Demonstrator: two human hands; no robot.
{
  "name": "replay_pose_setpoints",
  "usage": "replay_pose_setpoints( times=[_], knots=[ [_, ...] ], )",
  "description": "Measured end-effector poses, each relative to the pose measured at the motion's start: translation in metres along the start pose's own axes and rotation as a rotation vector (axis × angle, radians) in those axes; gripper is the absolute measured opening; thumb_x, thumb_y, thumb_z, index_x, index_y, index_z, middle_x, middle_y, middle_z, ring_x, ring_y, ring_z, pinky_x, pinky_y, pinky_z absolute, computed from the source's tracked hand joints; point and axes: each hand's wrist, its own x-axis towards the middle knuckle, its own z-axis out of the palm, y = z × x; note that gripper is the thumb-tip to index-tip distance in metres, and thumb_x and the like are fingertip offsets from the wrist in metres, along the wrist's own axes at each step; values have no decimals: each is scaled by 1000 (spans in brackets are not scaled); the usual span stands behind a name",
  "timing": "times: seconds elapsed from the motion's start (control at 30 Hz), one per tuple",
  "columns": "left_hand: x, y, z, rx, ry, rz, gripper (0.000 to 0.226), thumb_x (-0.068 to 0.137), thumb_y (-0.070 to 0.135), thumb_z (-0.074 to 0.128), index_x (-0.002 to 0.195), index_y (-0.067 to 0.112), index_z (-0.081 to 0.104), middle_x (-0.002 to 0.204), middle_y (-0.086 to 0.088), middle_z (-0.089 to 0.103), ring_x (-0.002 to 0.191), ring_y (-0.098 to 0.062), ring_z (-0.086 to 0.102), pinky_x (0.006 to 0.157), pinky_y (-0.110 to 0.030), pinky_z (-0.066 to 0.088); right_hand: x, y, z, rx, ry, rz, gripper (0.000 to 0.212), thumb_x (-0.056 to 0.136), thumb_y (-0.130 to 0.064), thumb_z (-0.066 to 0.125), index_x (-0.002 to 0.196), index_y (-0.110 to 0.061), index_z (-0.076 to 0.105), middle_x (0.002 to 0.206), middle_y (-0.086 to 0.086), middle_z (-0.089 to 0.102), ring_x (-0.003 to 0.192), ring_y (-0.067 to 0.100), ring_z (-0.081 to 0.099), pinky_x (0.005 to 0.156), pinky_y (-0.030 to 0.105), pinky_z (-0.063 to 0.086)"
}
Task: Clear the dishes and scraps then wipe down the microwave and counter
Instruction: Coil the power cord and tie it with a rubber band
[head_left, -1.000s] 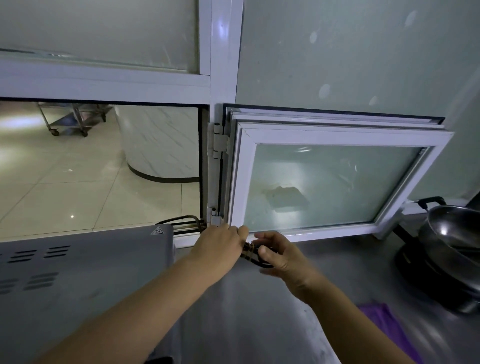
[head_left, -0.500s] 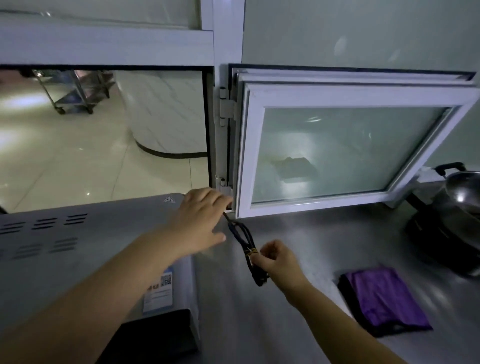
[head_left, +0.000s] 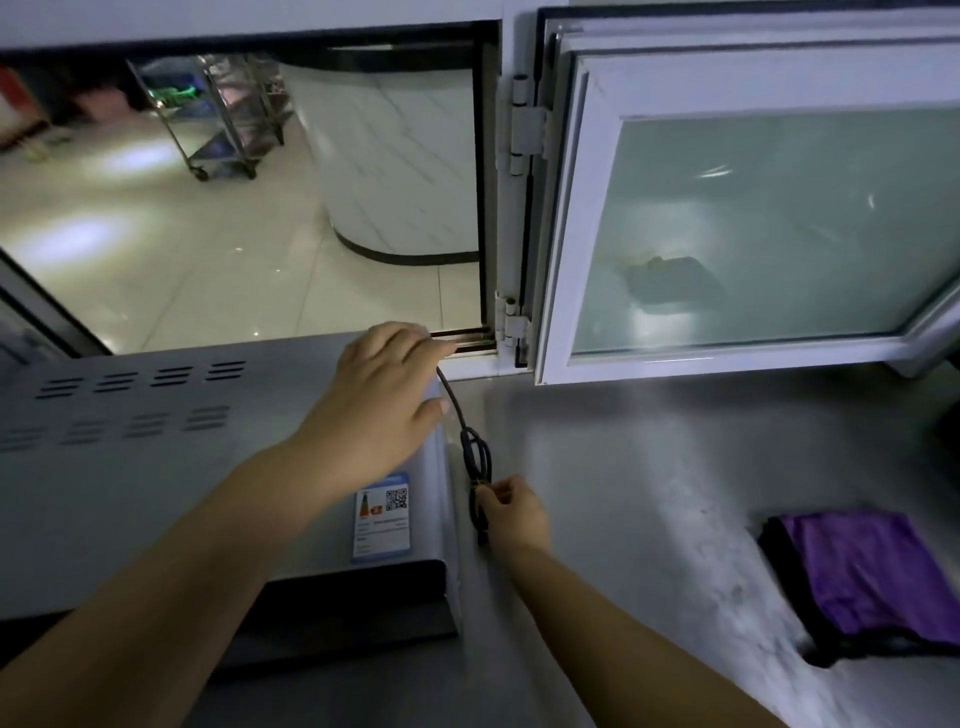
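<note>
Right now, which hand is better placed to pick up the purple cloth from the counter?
Right. The purple cloth lies on the counter to its side. But the right hand pinches the black cord; the left hand rests on the microwave.

Open window (head_left: 753, 218), steel trolley (head_left: 223, 114) beyond.

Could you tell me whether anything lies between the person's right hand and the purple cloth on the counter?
Nothing visible does. Between the right hand, which pinches the bundled black cord beside the microwave, and the purple cloth to its right, only bare counter shows.
</note>
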Motion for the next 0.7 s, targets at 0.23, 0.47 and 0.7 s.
replay_pose_setpoints(
  times=[0.23, 0.47, 0.7],
  knots=[
    [-5, -8, 7, 16, 16, 5, 47, 86, 24, 54, 132, 13, 48, 129, -7, 52, 127, -24, 34, 103, -41, 28, 24, -10, 20, -201, -13, 12, 26, 92, -37, 51, 88, -13, 59, 87, 8, 66, 80, 25, 63, 74, 39, 54],
    [-7, -12, 11, -9, 2, -10, 42, 87, 19, 55, 128, 14, 51, 125, -6, 54, 125, -25, 37, 103, -42, 30, 34, -9, 15, -256, -51, 14, 35, 92, -28, 51, 58, -17, 50, 73, 8, 56, 72, 23, 55, 64, 29, 41],
    [-17, -9, 9, -93, -28, -21, 39, 89, 21, 49, 128, 18, 51, 125, -2, 52, 125, -21, 34, 103, -40, 28, 29, -5, -6, -273, -80, -9, 43, 93, -19, 48, 51, -16, 41, 57, 2, 44, 65, 21, 46, 57, 25, 32]
  ],
)
